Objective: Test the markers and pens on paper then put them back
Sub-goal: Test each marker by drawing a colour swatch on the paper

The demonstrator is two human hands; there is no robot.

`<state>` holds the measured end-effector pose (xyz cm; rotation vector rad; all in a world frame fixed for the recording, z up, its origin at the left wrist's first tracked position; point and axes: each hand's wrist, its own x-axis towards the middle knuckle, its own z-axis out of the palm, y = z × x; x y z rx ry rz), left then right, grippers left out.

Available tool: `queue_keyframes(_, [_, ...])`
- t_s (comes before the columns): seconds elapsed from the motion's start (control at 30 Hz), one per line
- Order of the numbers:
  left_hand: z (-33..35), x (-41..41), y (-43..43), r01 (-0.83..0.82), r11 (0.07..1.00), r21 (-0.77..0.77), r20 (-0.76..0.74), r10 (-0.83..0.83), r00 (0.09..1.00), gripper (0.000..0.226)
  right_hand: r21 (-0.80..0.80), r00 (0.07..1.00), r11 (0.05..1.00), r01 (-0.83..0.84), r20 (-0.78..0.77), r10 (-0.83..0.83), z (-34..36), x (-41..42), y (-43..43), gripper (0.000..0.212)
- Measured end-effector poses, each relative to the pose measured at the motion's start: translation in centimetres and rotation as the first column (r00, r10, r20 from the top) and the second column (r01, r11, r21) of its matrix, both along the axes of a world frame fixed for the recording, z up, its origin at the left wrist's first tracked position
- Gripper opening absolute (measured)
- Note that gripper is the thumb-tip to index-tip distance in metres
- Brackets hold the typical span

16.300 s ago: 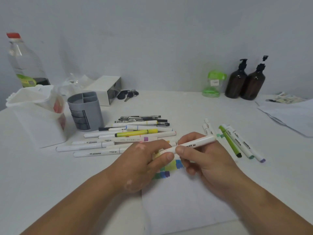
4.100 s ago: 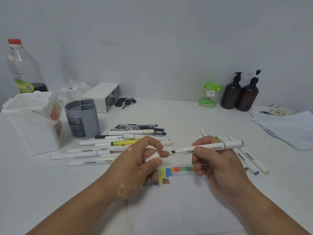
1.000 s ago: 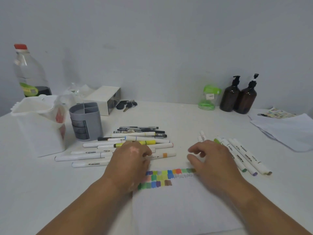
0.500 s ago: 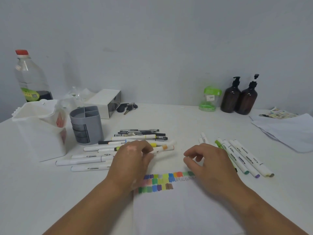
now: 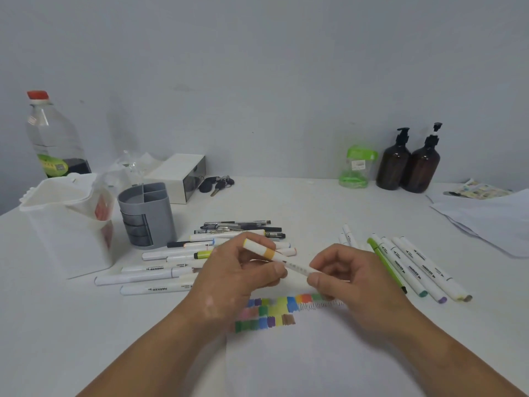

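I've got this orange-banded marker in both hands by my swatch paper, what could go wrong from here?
Your left hand and right hand grip the orange-banded marker close to the colour swatches; if the cap pops off, the tip might streak them. A freed cap could roll among the loose markers behind. Your right hand may smear wet ink beneath it.

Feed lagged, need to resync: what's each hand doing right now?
Left hand: holding the orange-banded marker near its cap.
Right hand: pinching the same marker's other end.
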<state>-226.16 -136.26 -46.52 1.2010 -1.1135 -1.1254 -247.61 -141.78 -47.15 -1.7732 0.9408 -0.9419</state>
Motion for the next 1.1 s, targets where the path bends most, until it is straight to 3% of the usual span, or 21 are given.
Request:
queue_keyframes(0.1, [0.0,0.8,0.1,-0.049,0.995,-0.088,0.157,0.062,0.986,0.026,0.056,0.995,0.998,0.01,0.094,-0.015,0.4,-0.7,-0.3,0.009])
queue_keyframes(0.2, [-0.5,0.8,0.5,-0.018,0.985,-0.174,0.51,0.105,0.854,0.016,0.058,0.991,0.998,0.014,0.132,-0.022,0.6,-0.7,-0.2,0.008])
queue_keyframes(0.33, [-0.6,-0.2,0.9,0.143,0.965,-0.219,0.719,0.06,0.693,0.021,0.045,0.984,0.999,-0.005,0.178,-0.003,0.7,-0.4,0.2,0.008])
queue_keyframes(0.53, [-0.2,-0.6,1.2,0.184,0.966,-0.181,0.768,0.023,0.64,0.029,0.099,0.946,0.99,-0.098,0.317,0.062,0.5,0.3,0.6,0.01])
queue_keyframes(0.7, [-0.1,-1.2,1.2,0.254,0.945,-0.205,0.778,0.0,0.628,0.03,0.135,0.945,0.969,-0.205,0.284,0.16,0.0,1.2,1.3,0.026])
queue_keyframes(0.9, [-0.2,-1.1,1.4,0.254,0.948,-0.194,0.736,-0.03,0.677,0.032,0.116,0.957,0.98,-0.161,0.261,0.127,0.0,1.2,1.5,0.017])
queue_keyframes(1.0, [-0.7,-0.6,1.6,0.227,0.966,-0.119,0.846,-0.021,0.533,0.053,0.191,0.937,0.981,-0.029,0.347,-0.04,0.2,0.5,0.9,0.009])
queue_keyframes(1.1, [-1.1,-0.4,1.6,0.236,0.972,-0.003,0.906,-0.097,0.411,0.07,0.261,0.943,0.965,0.009,0.319,-0.095,0.3,-0.2,0.6,0.013])
